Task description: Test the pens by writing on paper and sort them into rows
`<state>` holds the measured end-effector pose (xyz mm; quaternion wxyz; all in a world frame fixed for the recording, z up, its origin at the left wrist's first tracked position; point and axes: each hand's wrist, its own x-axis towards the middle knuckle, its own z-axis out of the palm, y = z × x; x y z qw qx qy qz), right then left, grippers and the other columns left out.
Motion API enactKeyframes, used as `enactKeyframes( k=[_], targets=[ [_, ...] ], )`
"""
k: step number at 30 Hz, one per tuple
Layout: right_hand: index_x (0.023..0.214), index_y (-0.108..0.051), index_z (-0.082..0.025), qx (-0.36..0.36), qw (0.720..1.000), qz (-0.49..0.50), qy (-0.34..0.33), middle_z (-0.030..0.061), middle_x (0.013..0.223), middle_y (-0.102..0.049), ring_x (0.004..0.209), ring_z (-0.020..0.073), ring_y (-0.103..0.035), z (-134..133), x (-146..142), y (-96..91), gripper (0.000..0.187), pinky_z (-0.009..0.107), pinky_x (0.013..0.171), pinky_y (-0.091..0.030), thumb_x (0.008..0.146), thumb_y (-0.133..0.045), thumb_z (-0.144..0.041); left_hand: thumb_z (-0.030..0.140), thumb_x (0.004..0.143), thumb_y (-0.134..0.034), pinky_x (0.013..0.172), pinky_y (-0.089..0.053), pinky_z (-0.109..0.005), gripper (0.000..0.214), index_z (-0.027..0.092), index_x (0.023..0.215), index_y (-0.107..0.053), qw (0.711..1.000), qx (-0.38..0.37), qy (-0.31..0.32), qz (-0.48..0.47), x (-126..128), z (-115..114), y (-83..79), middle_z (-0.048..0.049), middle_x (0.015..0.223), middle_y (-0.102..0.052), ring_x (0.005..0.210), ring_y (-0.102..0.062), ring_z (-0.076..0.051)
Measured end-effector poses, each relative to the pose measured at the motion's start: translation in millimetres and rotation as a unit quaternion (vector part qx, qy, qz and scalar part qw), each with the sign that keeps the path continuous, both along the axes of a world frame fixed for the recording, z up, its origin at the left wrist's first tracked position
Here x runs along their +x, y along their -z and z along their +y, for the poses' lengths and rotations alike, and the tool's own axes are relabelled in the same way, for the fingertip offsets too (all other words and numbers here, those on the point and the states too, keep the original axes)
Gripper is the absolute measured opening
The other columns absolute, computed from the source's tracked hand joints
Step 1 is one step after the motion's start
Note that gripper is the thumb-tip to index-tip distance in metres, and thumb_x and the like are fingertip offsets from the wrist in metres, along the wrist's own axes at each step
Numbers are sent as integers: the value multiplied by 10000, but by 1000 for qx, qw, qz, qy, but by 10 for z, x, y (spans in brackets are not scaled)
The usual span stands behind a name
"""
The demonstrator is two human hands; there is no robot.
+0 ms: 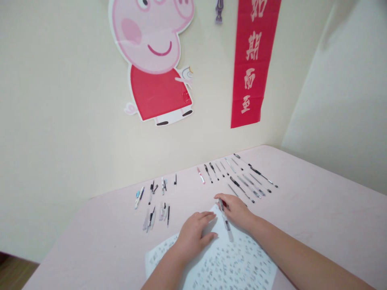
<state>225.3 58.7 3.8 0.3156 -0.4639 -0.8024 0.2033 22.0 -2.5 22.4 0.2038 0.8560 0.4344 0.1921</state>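
My right hand (237, 210) is at the top edge of a white sheet of paper (202, 257), its fingers closed around a clear-barrelled pen (225, 222). One end of the pen is at the fingertips; the other slants back over the paper towards me. What lies under the palm is partly hidden. My left hand (195, 231) rests on the sheet, fingers stretched out and thumb apart, left of the pen, with nothing in it. Rows of small dark handwritten marks cover much of the paper.
Beyond my right hand, several pens and refills (242, 188) lie in slanted rows, with a pink pen (201, 176) at their left. Pen parts and caps (149, 219) lie in small groups on the left of the pale pink table (99, 237). A wall stands behind.
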Motion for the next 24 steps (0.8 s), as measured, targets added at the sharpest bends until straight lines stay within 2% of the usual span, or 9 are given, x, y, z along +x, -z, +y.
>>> enactKeyframes(
  k=[4,10,15,20,24],
  targets=[
    [1076,-589,-182,27,999,-27,-10,74,1038,-645,953,193,-572,-24,-21,18,358,311,862,-405,760,-447,-90,487,735,-607,896,-411,-353,609,268,1276,-435,1000,-12,-1,-26,-16,12,4,-78,1174,-557,1046,-515,-224],
    [1104,-574,-192,48,994,-98,-12,74,914,-619,871,190,-553,-85,-91,-40,349,288,782,-400,793,-434,-117,478,724,-626,761,-434,-279,566,269,1232,-490,999,-28,13,-25,-15,14,-74,-52,1032,-570,896,-550,-188],
    [1121,-565,-190,31,984,-172,-35,66,900,-598,854,178,-541,-21,-179,-167,365,253,734,-366,801,-411,-108,434,708,-653,693,-404,-266,537,252,1186,-488,999,-28,-6,-38,-18,19,1,-21,956,-589,767,-523,-154],
    [943,-635,-199,-7,969,-240,-64,46,868,-611,784,171,-552,227,-344,-247,321,237,669,-350,722,-443,-68,333,736,-618,631,-361,-242,346,200,1028,-488,993,-43,-85,-67,-15,43,88,6,811,-569,679,-484,-130],
    [1086,-606,-233,-43,973,-220,-58,50,959,-623,825,171,-570,411,-515,-263,429,226,683,-370,723,-446,-71,292,765,-555,571,-309,-232,139,198,819,-470,990,-32,-123,-56,-7,57,82,32,698,-511,623,-435,-119]
  ],
)
